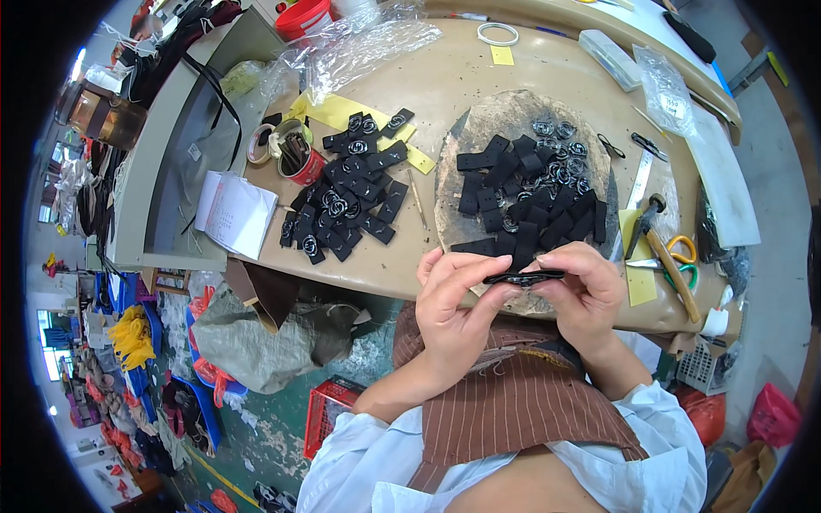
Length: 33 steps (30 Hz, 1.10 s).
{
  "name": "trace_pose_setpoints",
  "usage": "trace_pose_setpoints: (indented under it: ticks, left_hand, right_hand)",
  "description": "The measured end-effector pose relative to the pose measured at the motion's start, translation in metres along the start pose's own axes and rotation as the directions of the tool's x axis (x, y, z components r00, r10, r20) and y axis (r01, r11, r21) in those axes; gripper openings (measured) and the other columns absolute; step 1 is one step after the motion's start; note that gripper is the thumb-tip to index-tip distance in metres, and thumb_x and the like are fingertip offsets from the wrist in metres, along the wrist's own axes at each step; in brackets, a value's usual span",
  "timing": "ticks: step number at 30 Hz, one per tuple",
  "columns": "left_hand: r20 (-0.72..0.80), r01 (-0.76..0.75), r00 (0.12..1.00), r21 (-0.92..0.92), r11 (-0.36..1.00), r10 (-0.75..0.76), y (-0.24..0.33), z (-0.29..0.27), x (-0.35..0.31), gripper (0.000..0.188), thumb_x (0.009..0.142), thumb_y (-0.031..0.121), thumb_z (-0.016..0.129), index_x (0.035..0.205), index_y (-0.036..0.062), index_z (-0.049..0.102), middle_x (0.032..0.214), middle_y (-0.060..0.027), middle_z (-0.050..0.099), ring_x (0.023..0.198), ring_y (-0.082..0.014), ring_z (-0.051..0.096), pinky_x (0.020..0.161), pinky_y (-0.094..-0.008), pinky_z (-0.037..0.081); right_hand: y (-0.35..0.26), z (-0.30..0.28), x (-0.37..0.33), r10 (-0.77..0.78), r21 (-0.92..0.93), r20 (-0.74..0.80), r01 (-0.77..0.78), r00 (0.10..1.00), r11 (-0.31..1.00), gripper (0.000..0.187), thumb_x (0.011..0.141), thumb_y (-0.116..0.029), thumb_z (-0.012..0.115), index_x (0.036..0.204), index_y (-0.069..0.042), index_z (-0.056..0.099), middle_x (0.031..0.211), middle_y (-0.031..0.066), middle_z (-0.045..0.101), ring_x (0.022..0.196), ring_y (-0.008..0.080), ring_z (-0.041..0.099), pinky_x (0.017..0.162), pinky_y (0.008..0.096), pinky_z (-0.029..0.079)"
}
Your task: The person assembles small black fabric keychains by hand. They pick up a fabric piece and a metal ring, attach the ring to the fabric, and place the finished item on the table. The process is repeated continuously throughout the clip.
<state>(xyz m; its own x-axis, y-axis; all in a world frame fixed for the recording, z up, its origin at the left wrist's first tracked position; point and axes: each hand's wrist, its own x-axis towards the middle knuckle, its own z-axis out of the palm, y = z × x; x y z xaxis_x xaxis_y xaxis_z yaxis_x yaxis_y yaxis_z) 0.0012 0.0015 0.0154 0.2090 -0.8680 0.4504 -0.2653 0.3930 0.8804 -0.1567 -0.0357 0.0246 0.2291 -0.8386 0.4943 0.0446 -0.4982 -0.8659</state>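
Just past the table's near edge, my left hand [462, 295] and my right hand [583, 286] pinch the two ends of one black strap piece [525, 277]. Something dark and shiny shows at its middle, too small to make out fully. Beyond my hands lies a round, worn board [457, 141]. On it rest a heap of flat black strap pieces [534, 214] and several metal rings or buckles [564, 162]. To the left is a second pile of black pieces [351, 192], some with metal buckles on them.
A hammer [671, 265] and orange- and green-handled scissors [687, 274] lie at the right. A red tin [306, 171] with tools stands left, near a paper pad [235, 212] and a tape roll [261, 144]. Clear plastic bags [359, 51] cover the far left table.
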Motion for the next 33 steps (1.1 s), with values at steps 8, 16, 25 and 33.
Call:
trace_pose_setpoints:
  ticks: [8,16,25,33]
  left_hand:
    - [0.163,0.177,0.978,-0.291,0.940,-0.134,-0.002,0.000,-0.001,0.016,0.076,0.011,0.070,0.091,0.0074,0.065,0.086,-0.0021,0.064,0.085,-0.0148,0.058,0.085,-0.0306,0.030]
    - [0.241,-0.121,0.964,0.022,0.992,0.112,-0.010,-0.014,-0.001,0.016,0.082,0.014,0.066,0.091,0.0028,0.061,0.097,-0.0089,0.060,0.092,-0.0181,0.058,0.086,-0.0305,0.040]
    - [0.377,0.538,0.826,-0.746,0.391,-0.418,-0.019,0.006,-0.006,0.021,0.082,0.006,0.067,0.101,0.0005,0.061,0.111,-0.0072,0.054,0.101,-0.0141,0.053,0.089,-0.0275,0.041]
    - [-0.025,0.330,0.926,-0.427,0.842,-0.376,-0.073,-0.032,0.038,0.010,0.085,-0.001,0.057,0.093,0.0015,0.062,0.086,0.0006,0.060,0.079,-0.0059,0.052,0.074,-0.0206,0.043]
  right_hand:
    - [-0.002,0.000,-0.002,-0.015,0.032,0.123,0.011,0.992,0.999,0.016,0.080,-0.005,0.067,0.093,0.000,0.059,0.085,0.0088,0.056,0.077,0.0172,0.055,0.068,0.0266,0.044]
    - [-0.006,0.005,0.003,0.108,0.209,0.158,-0.140,0.982,0.968,0.018,0.080,0.001,0.064,0.096,0.000,0.056,0.092,0.0103,0.055,0.086,0.0184,0.054,0.079,0.0281,0.043]
    - [0.010,0.015,-0.013,0.194,0.293,0.032,-0.195,0.980,0.936,0.019,0.082,0.003,0.061,0.099,0.000,0.056,0.094,0.0088,0.056,0.089,0.0158,0.056,0.082,0.0254,0.044]
    - [0.053,-0.048,0.036,0.231,-0.566,-0.072,-0.230,0.970,0.792,0.034,0.078,-0.008,0.068,0.110,-0.001,0.059,0.100,0.0136,0.060,0.090,0.0211,0.060,0.080,0.0308,0.048]
